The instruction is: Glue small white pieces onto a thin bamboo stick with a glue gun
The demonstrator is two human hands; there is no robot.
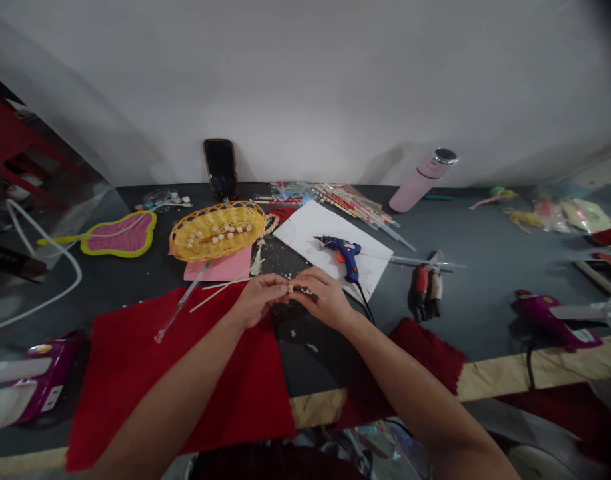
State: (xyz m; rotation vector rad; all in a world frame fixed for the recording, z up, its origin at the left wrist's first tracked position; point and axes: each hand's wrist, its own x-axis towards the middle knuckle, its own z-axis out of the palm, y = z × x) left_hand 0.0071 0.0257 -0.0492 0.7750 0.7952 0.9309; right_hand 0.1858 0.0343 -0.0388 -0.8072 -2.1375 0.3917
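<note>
My left hand point(259, 300) and my right hand point(324, 298) meet at the middle of the table. Both are closed, with fingertips pinching a tiny cluster of cream beads point(290, 289) between them. The fingers partly cover it, so its exact shape is unclear. Loose pale beads and scraps lie on the dark tabletop around the hands. Just beyond my right hand, a blue glue gun point(346, 252) rests on a white sheet point(305, 223). A yellow woven basket point(218, 250) holding several small pale bead clusters stands past my left hand. Thin pale sticks point(218, 291) lie close to that hand.
Red cloth point(185, 373) covers the near left. Pliers point(428, 287), a pink bottle point(420, 183) and a purple device point(558, 320) stand or lie to the right. Wrapped sticks point(355, 207) and a phone point(221, 168) are by the wall. The glue gun's cord point(366, 303) runs near my right wrist.
</note>
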